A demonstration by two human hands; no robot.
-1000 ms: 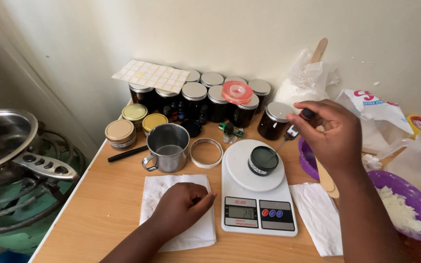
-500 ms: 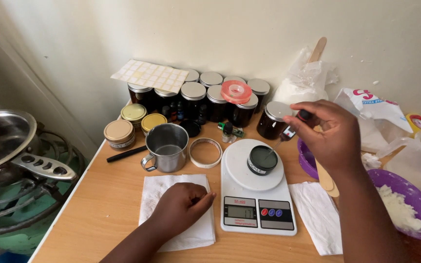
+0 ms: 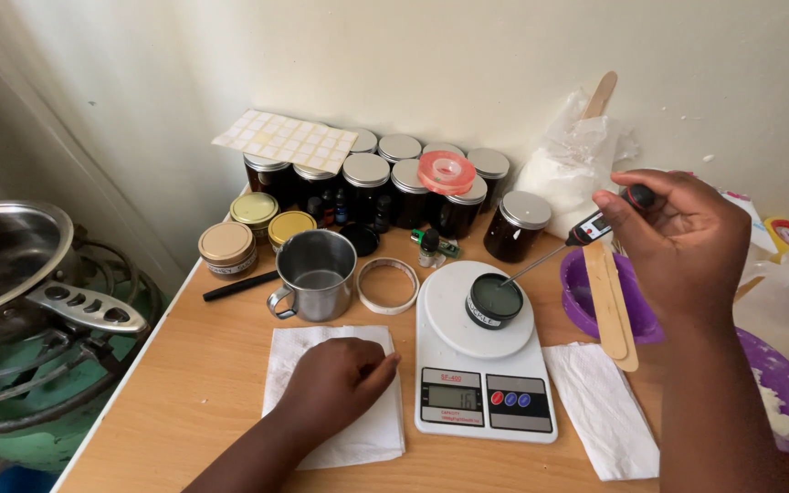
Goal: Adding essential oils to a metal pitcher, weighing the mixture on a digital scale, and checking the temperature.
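My right hand [image 3: 682, 246] grips a black probe thermometer [image 3: 595, 225], its thin metal stem angled down to the small dark tin [image 3: 493, 300]. The tin sits on the round platter of a white kitchen scale [image 3: 481, 356] and holds dark liquid. My left hand [image 3: 338, 382] rests flat, fingers together, on a white paper napkin [image 3: 331, 393] in front of a steel mug [image 3: 316, 274].
Dark jars with silver lids [image 3: 404, 183] line the wall, gold-lidded tins [image 3: 253, 224] at their left. A tape roll [image 3: 389, 285], purple bowls [image 3: 600, 306] with wooden sticks [image 3: 609, 301], a second napkin [image 3: 600, 406], a white bag [image 3: 573, 164] and a pan on a gas stove [image 3: 11, 265] stand around.
My right hand has swung the thermometer so its stem now points down into the tin on the scale. The left hand stays on the napkin.
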